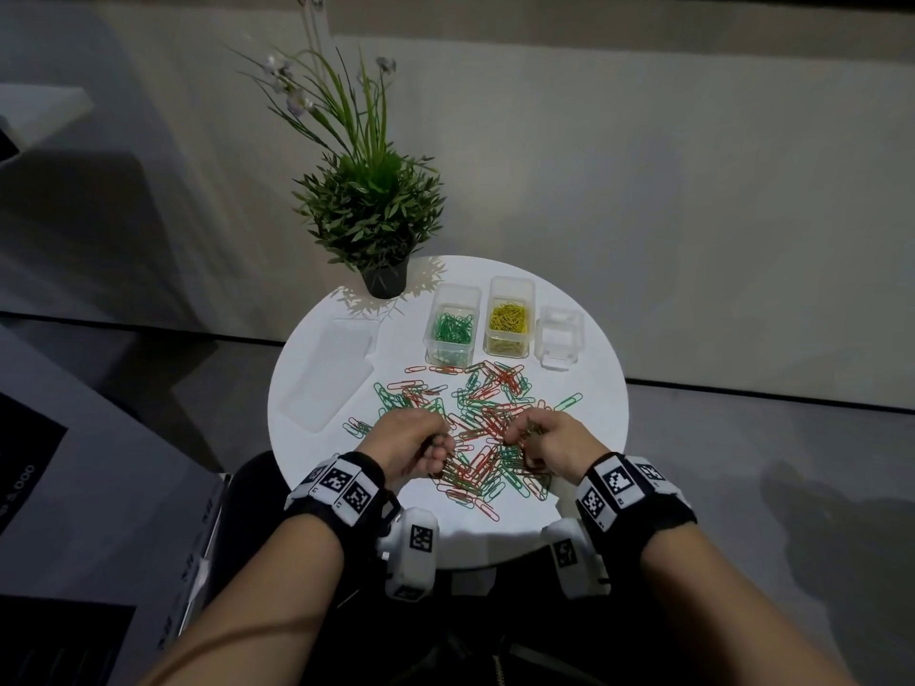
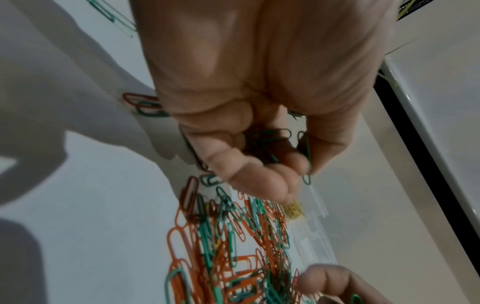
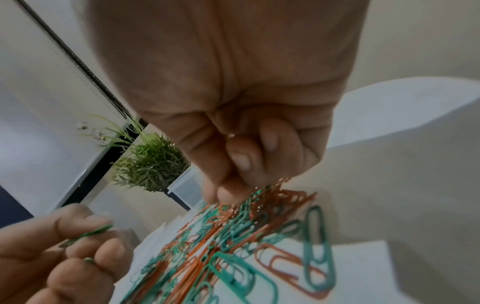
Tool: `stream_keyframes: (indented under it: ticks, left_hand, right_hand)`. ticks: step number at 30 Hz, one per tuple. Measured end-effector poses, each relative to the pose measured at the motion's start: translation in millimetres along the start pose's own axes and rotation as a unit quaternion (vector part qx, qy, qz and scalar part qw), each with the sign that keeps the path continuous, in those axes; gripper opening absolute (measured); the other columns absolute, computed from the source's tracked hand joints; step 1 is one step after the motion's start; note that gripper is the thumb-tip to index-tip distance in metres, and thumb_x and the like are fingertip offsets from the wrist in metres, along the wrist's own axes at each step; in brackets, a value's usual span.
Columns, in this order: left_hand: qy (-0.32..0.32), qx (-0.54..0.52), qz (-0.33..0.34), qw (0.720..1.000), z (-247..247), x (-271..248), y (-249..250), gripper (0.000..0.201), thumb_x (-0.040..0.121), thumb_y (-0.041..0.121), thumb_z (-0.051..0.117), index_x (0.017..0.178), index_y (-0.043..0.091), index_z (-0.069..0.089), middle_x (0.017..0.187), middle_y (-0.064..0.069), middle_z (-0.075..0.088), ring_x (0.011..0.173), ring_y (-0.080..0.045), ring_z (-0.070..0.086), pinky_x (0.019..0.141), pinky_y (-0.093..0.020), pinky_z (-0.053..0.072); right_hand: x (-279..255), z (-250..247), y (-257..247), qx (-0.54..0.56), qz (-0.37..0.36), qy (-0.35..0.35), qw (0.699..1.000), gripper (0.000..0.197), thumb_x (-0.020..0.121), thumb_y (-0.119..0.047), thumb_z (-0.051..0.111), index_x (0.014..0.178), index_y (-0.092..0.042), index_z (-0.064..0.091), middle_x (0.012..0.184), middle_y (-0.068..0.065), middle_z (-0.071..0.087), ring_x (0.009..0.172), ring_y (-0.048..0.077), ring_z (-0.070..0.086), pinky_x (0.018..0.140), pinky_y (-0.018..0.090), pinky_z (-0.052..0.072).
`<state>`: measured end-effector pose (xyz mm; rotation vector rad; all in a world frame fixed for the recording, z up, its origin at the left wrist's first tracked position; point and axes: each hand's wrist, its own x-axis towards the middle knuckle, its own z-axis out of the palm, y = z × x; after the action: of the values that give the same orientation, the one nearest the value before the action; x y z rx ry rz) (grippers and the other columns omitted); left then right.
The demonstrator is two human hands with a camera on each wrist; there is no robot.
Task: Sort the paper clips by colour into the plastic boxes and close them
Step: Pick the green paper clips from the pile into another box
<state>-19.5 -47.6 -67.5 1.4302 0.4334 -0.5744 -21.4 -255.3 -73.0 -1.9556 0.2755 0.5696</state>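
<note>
- Two hands work at the near edge of a round white counter [image 1: 307,388]. The left hand [image 1: 413,443] is curled round a small bunch of green paper clips [image 2: 280,142], as the left wrist view shows.
- The right hand [image 1: 547,440] is curled too, with dark clips at its fingertips in the head view; its own wrist view does not show clearly what it holds.
- Between and beyond the hands lies the loose pile of paper clips [image 1: 478,418], green and red mixed, spread across the middle of the counter towards its near edge. No yellow clip shows in it from the head view.
- The clips in the pile point every way, with no shared long axis; all lie flat.
- Towards the far edge stand three clear plastic boxes in a row, all open. The left box [image 1: 453,326] holds green clips, the middle box [image 1: 510,319] holds yellow clips, and the right box [image 1: 559,336] looks empty.
- Each box is a narrow oblong with its long axis running from the near edge to the far edge.
- A larger clear tray [image 1: 329,373] lies near the left edge.
- A potted plant [image 1: 369,210] stands at the far-left edge.
- Judging by this, yellow seems done, green is partly done, red is not begun, and no box is closed.
</note>
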Motion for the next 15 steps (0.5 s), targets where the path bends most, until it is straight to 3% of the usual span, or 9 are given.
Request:
stream_keyframes:
  ticks: [2,4,7,9,12,15]
  left_hand:
    - [0.008,-0.002,0.004,1.000,-1,-1,0,0.021,0.086,-0.007,0.052,0.070,0.006,0.048,0.065,-0.016,0.062,0.041,-0.014,0.051,0.040,-0.019,0.048]
    - [0.007,0.016,0.001,1.000,1,-3,0,0.020,0.087,-0.010,0.047,0.076,0.006,0.047,0.066,-0.016,0.060,0.040,-0.014,0.052,0.039,-0.020,0.048]
    - [0.014,0.071,-0.011,0.997,5,-3,1,0.022,0.089,-0.007,0.035,0.090,0.006,0.053,0.062,-0.008,0.053,0.043,-0.013,0.045,0.041,-0.020,0.040]
    - [0.038,0.157,0.014,0.987,8,1,0,0.023,0.089,-0.001,0.041,0.086,0.006,0.062,0.062,-0.002,0.054,0.049,-0.011,0.045,0.046,-0.019,0.035]
    - [0.057,0.377,0.095,0.919,11,11,-4,0.014,0.084,0.024,0.064,0.077,0.014,0.072,0.078,0.004,0.069,0.075,-0.012,0.062,0.067,-0.025,0.049]
    - [0.063,0.493,0.117,0.860,17,10,-6,0.022,0.069,0.040,0.079,0.075,0.021,0.068,0.075,0.010,0.067,0.077,-0.011,0.064,0.073,-0.027,0.054]
  right_hand:
    - [5,-1,3,-0.057,-0.017,0.015,0.998,0.038,0.078,0.012,0.039,0.062,-0.018,0.055,0.055,-0.002,0.049,0.060,0.020,0.044,0.058,0.028,0.035]
    - [6,-2,3,-0.142,-0.026,0.023,0.989,0.030,0.086,-0.001,0.044,0.062,-0.020,0.045,0.063,-0.002,0.048,0.072,0.022,0.046,0.067,0.032,0.035]
    - [-3,0,1,-0.251,-0.040,0.040,0.966,0.021,0.083,-0.021,0.064,0.070,-0.019,0.048,0.073,0.000,0.060,0.072,0.020,0.054,0.061,0.027,0.040]
    - [-8,3,-5,-0.317,-0.051,0.027,0.947,0.029,0.072,-0.031,0.078,0.073,-0.021,0.051,0.075,-0.003,0.063,0.072,0.016,0.058,0.058,0.025,0.042]
    - [-5,8,-12,-0.416,-0.047,0.009,0.908,0.033,0.068,-0.034,0.082,0.079,-0.018,0.055,0.083,-0.001,0.065,0.082,0.021,0.061,0.064,0.028,0.046]
    - [1,13,-14,-0.452,-0.079,0.017,0.889,0.010,0.078,-0.023,0.069,0.081,-0.017,0.061,0.088,0.002,0.067,0.086,0.024,0.061,0.070,0.030,0.050]
